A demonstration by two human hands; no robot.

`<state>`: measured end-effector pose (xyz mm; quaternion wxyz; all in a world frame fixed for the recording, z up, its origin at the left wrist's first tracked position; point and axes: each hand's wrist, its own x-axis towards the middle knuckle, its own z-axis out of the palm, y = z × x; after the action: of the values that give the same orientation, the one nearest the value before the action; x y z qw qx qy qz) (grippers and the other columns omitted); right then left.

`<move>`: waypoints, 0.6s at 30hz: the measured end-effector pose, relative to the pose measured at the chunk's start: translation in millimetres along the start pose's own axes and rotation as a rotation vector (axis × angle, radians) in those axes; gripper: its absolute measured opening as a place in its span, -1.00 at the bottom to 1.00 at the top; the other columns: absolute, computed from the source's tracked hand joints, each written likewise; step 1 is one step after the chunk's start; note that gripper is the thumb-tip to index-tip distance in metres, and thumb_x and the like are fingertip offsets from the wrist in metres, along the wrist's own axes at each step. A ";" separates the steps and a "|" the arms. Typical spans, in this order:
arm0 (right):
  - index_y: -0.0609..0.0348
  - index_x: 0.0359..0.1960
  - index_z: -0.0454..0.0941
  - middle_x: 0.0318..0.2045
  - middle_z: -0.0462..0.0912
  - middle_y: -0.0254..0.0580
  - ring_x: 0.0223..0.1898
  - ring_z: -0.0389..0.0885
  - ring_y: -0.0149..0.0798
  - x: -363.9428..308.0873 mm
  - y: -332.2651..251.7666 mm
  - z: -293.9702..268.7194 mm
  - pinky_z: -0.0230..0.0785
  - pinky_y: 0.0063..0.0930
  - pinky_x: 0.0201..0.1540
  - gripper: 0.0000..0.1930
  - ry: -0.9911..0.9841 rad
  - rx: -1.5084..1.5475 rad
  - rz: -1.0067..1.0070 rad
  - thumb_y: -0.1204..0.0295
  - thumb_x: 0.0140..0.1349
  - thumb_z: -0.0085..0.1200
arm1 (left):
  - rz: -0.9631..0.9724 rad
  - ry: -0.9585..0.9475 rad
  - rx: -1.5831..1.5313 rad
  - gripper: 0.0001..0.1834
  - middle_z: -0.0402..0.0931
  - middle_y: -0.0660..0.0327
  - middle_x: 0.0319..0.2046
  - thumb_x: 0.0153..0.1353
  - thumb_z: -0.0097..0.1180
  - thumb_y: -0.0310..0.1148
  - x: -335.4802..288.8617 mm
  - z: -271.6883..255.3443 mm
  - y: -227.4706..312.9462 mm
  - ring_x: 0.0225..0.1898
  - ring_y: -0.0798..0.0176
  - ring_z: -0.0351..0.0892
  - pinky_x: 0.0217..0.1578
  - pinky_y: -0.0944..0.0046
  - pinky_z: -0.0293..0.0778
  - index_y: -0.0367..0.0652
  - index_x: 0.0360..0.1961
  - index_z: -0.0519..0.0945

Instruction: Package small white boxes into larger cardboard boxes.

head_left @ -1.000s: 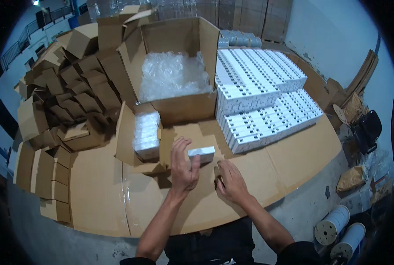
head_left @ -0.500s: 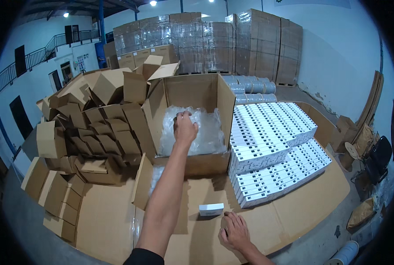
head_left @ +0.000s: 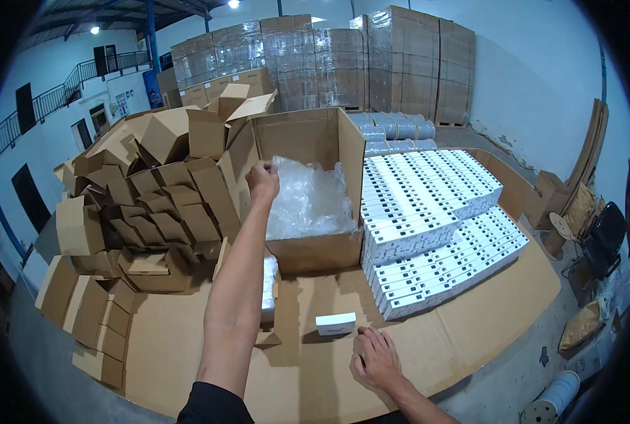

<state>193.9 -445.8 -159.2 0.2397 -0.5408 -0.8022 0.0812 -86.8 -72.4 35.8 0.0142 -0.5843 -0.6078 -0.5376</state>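
My left hand (head_left: 263, 181) is closed on a thin clear plastic bag (head_left: 281, 168), lifted at the left side of a large open carton (head_left: 315, 254). A heap of clear plastic bags (head_left: 311, 205) fills that carton. Beneath my left forearm stands a smaller open carton (head_left: 268, 338) with white items inside, partly hidden by the arm. On the cardboard surface, a small white box (head_left: 336, 324) stands by itself. My right hand (head_left: 377, 359) rests just right of this box, apart from it, fingers loosely bent and holding nothing.
Stacked rows of white boxes (head_left: 428, 205) occupy the right side. Folded-open brown cartons (head_left: 159, 191) pile up at left. Behind are grey spools (head_left: 400, 128) and wrapped pallets of cartons (head_left: 287, 63). A black chair (head_left: 607, 237) stands at far right.
My left hand has moved left out of the bag heap, drawing a plastic bag up with it. The right hand stays near the small white box. The view has shifted slightly.
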 end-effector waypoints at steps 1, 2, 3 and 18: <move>0.32 0.15 0.41 0.26 0.41 0.04 0.37 0.27 0.05 -0.6 0.2 0.5 0.05 0.02 0.42 -0.47 0.008 0.000 -0.016 0.27 0.19 0.11 | -0.001 -0.002 0.004 -0.72 0.70 -0.12 -0.31 0.21 0.21 -0.27 1.1 -10.7 5.6 -0.19 -0.16 0.70 -0.06 -0.04 0.55 -0.29 -0.21 0.69; 0.32 0.14 0.42 0.26 0.42 0.04 0.37 0.27 0.05 -1.2 -0.7 1.4 0.06 0.02 0.42 -0.48 0.013 0.000 -0.033 0.28 0.19 0.12 | 0.012 0.029 -0.076 -0.74 0.70 -0.09 -0.33 0.24 0.20 -0.28 1.6 -22.4 10.4 -0.21 -0.10 0.71 -0.10 0.01 0.55 -0.29 -0.20 0.68; 0.32 0.14 0.42 0.26 0.42 0.04 0.37 0.27 0.05 -2.4 0.2 1.7 0.06 0.02 0.42 -0.48 0.008 -0.001 -0.019 0.28 0.19 0.12 | 0.026 0.047 -0.166 -0.76 0.71 -0.06 -0.34 0.28 0.20 -0.30 -5.2 -29.1 22.8 -0.23 -0.03 0.72 -0.14 0.06 0.56 -0.29 -0.20 0.67; 0.26 0.16 0.42 0.06 0.55 -0.02 0.17 0.50 -0.10 -8.2 1.3 -42.9 0.42 -0.19 0.10 -0.41 0.257 0.752 0.151 0.41 0.08 0.33 | 0.093 -0.335 -0.379 -0.91 0.56 0.11 -0.33 0.36 0.11 -0.52 -268.2 -206.0 106.3 -0.27 0.26 0.60 -0.19 0.27 0.52 -0.34 -0.21 0.59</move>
<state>217.8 -458.3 -124.8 0.5127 -0.4783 -0.6380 0.3182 -50.6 -424.6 17.3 -0.1717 -0.6847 -0.4625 -0.5365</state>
